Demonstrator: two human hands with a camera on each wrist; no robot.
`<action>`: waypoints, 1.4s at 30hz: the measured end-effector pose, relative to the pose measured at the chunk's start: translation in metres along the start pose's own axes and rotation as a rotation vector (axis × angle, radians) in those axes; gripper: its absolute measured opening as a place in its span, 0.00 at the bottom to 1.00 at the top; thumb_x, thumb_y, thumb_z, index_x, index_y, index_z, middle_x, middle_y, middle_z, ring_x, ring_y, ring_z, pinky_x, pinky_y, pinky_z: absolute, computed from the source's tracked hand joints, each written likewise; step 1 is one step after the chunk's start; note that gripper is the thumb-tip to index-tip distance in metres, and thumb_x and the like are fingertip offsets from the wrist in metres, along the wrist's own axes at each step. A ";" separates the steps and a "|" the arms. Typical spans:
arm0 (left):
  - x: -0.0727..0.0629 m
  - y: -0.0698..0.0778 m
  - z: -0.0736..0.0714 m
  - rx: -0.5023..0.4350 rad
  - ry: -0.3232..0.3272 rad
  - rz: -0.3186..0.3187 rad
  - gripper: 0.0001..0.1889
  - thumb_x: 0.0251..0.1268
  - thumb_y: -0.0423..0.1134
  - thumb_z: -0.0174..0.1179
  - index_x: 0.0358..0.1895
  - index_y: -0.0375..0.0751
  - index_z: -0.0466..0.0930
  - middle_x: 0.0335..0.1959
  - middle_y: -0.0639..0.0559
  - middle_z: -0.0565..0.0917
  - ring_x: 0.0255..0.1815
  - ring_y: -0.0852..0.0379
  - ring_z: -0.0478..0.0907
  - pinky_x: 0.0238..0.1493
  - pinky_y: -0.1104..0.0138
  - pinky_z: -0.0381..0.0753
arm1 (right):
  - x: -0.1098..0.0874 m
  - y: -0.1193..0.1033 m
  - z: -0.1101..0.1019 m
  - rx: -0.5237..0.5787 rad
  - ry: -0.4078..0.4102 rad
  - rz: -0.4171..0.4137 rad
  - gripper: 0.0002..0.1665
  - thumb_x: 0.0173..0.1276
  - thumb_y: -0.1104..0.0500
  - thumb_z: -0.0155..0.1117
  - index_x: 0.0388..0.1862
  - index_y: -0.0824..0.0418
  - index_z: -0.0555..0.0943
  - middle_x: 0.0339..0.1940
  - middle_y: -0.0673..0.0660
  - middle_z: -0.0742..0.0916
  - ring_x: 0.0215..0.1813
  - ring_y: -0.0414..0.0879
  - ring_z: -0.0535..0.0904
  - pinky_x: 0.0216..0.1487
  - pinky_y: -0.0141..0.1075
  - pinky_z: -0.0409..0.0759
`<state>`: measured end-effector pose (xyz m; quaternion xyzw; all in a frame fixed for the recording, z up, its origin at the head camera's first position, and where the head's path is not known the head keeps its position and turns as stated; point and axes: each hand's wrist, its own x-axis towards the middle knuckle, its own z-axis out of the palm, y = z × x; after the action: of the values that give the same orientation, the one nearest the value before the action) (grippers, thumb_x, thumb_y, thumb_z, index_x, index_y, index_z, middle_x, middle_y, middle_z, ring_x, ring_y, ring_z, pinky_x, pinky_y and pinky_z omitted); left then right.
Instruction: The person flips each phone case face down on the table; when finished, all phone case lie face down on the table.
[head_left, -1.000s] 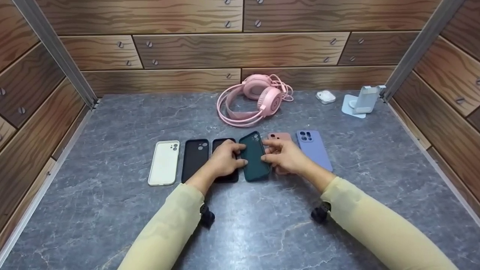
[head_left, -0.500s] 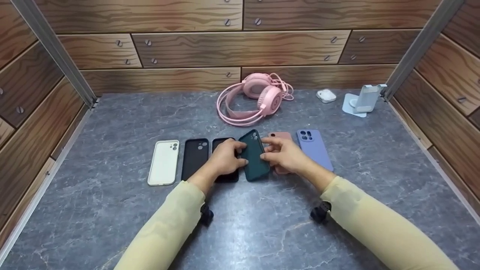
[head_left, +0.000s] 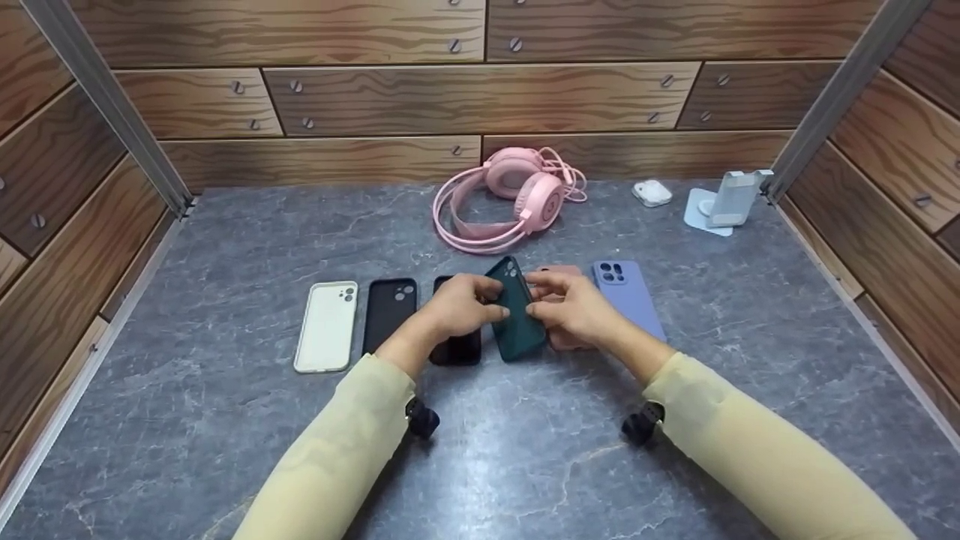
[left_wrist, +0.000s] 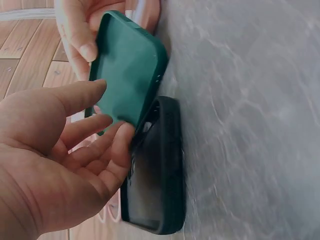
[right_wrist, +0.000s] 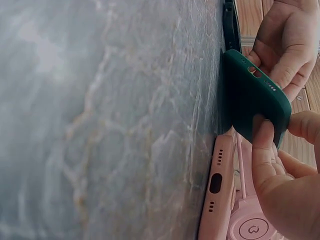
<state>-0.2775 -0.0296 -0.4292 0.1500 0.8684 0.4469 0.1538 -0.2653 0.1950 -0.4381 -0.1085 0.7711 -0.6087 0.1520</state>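
Note:
A dark green phone case, hollow side up, is tilted with its right long side raised off the table. My right hand pinches that raised side; in the right wrist view, one fingertip presses the case's back near the port end. At the lower left side, my left hand holds the edge, thumb over the inside and fingers below. Beneath the left hand lies a black phone case, partly covered. A pink phone case is half hidden under my right hand.
Left in the row lie a cream phone case and another black case; a purple one lies at right. Behind are pink headphones, a small white case and a light-blue phone stand.
The green case has shifted slightly right and tilted more, its right side rising. My left hand has moved right with it, and the black case beneath has slid slightly right.

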 end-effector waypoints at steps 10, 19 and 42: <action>-0.003 0.002 -0.002 -0.169 -0.025 -0.020 0.27 0.74 0.38 0.67 0.73 0.33 0.76 0.64 0.38 0.83 0.59 0.47 0.83 0.56 0.57 0.85 | 0.001 -0.001 0.003 0.062 -0.020 -0.025 0.36 0.69 0.71 0.64 0.76 0.76 0.70 0.63 0.75 0.81 0.54 0.56 0.87 0.52 0.44 0.88; -0.004 -0.004 0.000 -0.498 -0.067 -0.105 0.29 0.78 0.37 0.63 0.78 0.36 0.70 0.66 0.39 0.81 0.55 0.43 0.87 0.52 0.55 0.88 | 0.001 -0.002 0.004 0.104 -0.059 -0.031 0.35 0.72 0.71 0.64 0.77 0.72 0.70 0.64 0.74 0.82 0.51 0.57 0.88 0.48 0.44 0.89; -0.006 -0.004 0.008 -0.748 0.022 -0.104 0.33 0.76 0.32 0.65 0.81 0.41 0.67 0.51 0.39 0.88 0.39 0.48 0.89 0.34 0.63 0.88 | 0.005 0.002 0.006 0.017 -0.115 -0.094 0.33 0.79 0.66 0.61 0.80 0.68 0.69 0.70 0.69 0.80 0.49 0.45 0.88 0.47 0.39 0.87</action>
<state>-0.2690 -0.0286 -0.4357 0.0342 0.6534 0.7261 0.2113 -0.2673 0.1883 -0.4416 -0.1780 0.7500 -0.6144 0.1684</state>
